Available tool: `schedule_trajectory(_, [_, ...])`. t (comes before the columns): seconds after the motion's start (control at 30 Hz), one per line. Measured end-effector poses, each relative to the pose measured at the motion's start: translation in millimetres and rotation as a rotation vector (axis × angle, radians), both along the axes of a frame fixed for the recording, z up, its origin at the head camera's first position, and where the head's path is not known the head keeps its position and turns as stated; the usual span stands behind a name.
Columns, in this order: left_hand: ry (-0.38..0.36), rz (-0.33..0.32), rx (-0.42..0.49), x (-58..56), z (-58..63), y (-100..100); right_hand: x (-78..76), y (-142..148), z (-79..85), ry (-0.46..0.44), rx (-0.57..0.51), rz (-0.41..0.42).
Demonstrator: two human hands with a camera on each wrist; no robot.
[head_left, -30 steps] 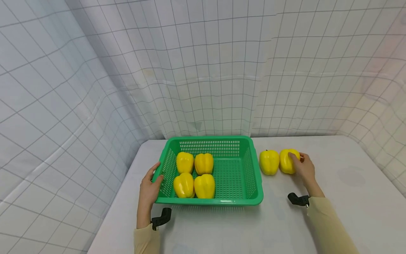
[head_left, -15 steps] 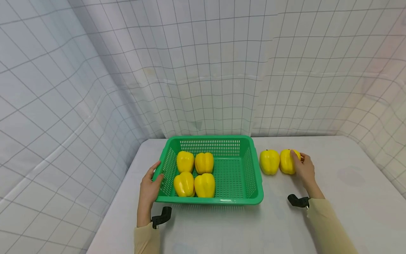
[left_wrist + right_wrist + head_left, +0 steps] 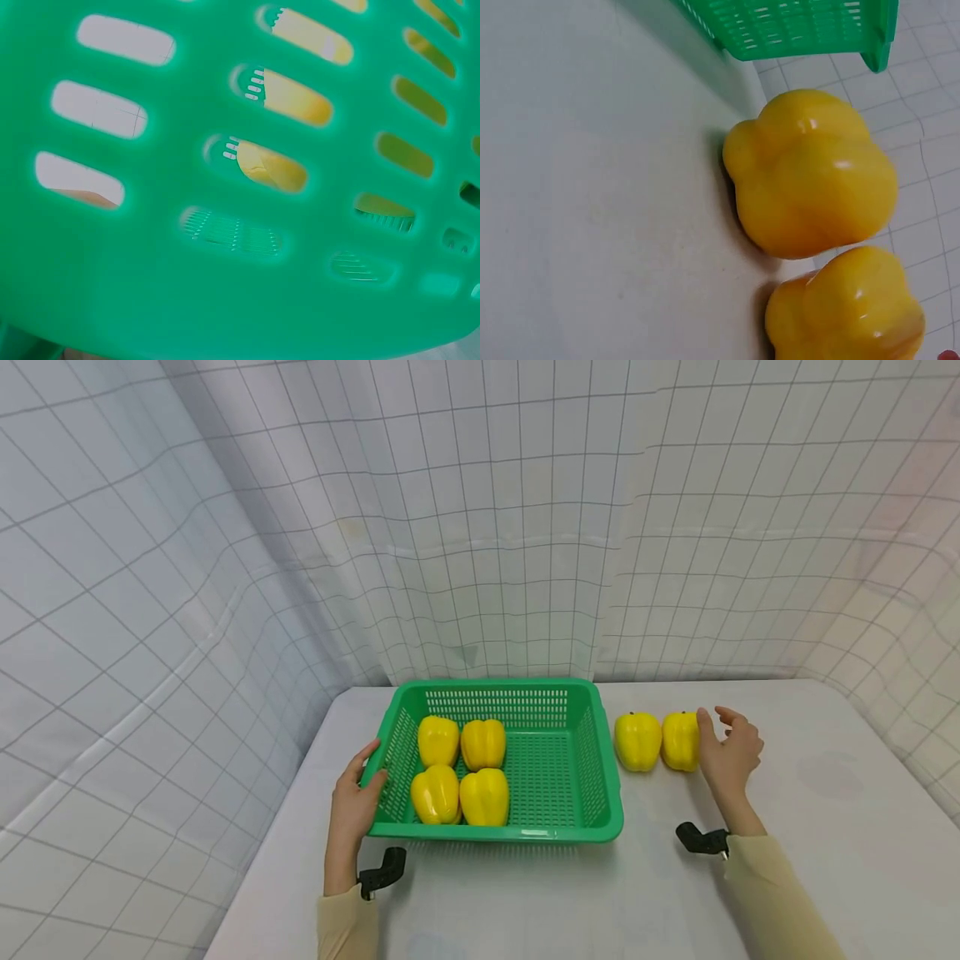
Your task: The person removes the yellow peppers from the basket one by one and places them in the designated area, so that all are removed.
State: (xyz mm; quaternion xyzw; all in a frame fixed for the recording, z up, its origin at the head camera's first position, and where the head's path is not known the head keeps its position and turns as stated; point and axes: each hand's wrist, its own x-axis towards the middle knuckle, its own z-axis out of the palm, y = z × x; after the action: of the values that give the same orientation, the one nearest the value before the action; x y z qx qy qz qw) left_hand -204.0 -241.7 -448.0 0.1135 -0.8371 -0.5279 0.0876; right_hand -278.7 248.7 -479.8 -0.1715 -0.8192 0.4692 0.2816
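Note:
A green plastic basket (image 3: 542, 835) sits on the table with several yellow bell peppers (image 3: 483, 745) grouped in its left half. My left hand (image 3: 355, 803) holds the basket's left rim, thumb over the inner side and fingers along the outside. Two more yellow bell peppers stand side by side right of the basket: a nearer one (image 3: 637, 742) and an outer one (image 3: 679, 742). My right hand (image 3: 729, 760) is at the outer pepper's right side, thumb overlapping its edge, fingers spread and holding nothing. In the right wrist view both loose peppers (image 3: 814, 176) show their lobed undersides.
The white table (image 3: 525, 902) ends at a white gridded curtain (image 3: 480, 568) behind and at the sides. A black wrist mount (image 3: 382, 872) sits at the left cuff, another wrist mount (image 3: 701, 838) at the right. Slotted basket wall (image 3: 187, 300) fills the left wrist view.
My right hand has let go of the outer bell pepper and drawn slightly to the right, its fingers spreading. The left hand, basket and peppers have stayed in place.

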Motion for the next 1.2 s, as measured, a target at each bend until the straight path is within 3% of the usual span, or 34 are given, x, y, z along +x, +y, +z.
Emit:
schedule_trajectory(0.13, [-0.003, 0.0, 0.0, -0.6, 0.3, 1, 3.3, -8, 7.2, 0.101, 0.004, -0.01])
schedule_trajectory(0.33, [-0.003, -0.001, 0.012, -0.3, -0.4, 1, 8.8, -24, 22.7, 0.195, -0.011, 0.065])
schedule_trajectory(0.6, [0.005, -0.002, 0.021, -0.2, -1.1, 0, 21.1, -50, 50.2, 0.131, -0.098, 0.184])
schedule_trajectory(0.97, [0.002, -0.002, 0.015, 0.0, 0.4, 0, 32.0, -80, 73.1, 0.148, -0.026, 0.364])
schedule_trajectory(1.2, [0.006, 0.003, 0.006, 0.0, 0.0, 1, 35.6, -101, 86.8, 0.142, 0.084, 0.515])
